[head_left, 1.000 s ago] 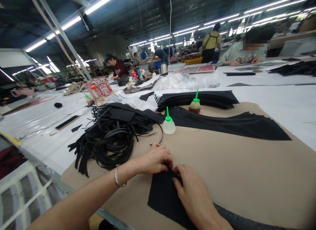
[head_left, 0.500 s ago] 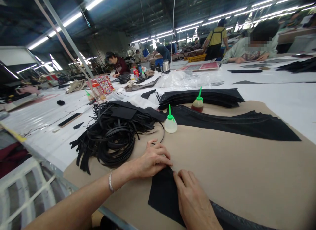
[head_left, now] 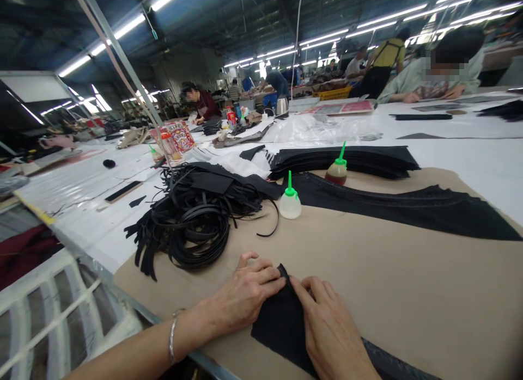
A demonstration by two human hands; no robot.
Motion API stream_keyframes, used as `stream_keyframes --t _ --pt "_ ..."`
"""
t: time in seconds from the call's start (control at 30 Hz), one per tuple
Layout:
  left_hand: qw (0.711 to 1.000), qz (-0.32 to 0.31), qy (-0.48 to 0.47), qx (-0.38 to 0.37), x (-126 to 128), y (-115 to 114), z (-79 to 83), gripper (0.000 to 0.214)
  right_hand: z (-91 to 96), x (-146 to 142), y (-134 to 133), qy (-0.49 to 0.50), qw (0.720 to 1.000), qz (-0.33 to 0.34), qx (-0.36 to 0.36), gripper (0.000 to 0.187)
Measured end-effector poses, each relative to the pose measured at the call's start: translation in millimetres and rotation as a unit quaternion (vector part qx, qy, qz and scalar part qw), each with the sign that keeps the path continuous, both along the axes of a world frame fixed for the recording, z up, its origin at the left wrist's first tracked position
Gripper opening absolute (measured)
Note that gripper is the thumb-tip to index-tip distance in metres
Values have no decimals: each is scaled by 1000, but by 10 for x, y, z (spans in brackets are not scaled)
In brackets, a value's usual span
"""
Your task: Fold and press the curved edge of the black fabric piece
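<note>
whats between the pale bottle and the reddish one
In the head view, part of a long black piece lies between the pale bottle and the reddish bottle.

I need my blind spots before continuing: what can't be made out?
- Head view: parts of the black piece beneath the left hand and right hand, which cover them.
- Head view: its near end, cut off by the bottom edge.
- Head view: any wording on the red packet, too small.
</note>
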State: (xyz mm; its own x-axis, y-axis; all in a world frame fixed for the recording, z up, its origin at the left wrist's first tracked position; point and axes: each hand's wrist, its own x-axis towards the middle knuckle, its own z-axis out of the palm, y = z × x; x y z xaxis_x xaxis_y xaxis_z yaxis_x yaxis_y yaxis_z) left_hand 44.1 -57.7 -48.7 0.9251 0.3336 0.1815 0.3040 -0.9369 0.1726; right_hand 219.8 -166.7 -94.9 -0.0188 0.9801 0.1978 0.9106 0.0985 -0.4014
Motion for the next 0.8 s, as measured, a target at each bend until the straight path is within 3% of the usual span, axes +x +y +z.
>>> stream_keyframes --t 0.13,0.4,0.53,0.8 --pt "1000 9 7 12 -15 -37 13 33 7 27 6 -15 1000 12 1 58" --pt "999 27 -6 -23 -46 -79 -10 36 120 -8 33 -157 984 43 65 52" --pt "998 36 -8 -42 -78 -101 -22 40 138 -24 86 -150 986 44 62 46" --pt "997 48 -14 -50 -117 -106 -59 41 157 9 105 -138 988 55 49 51"
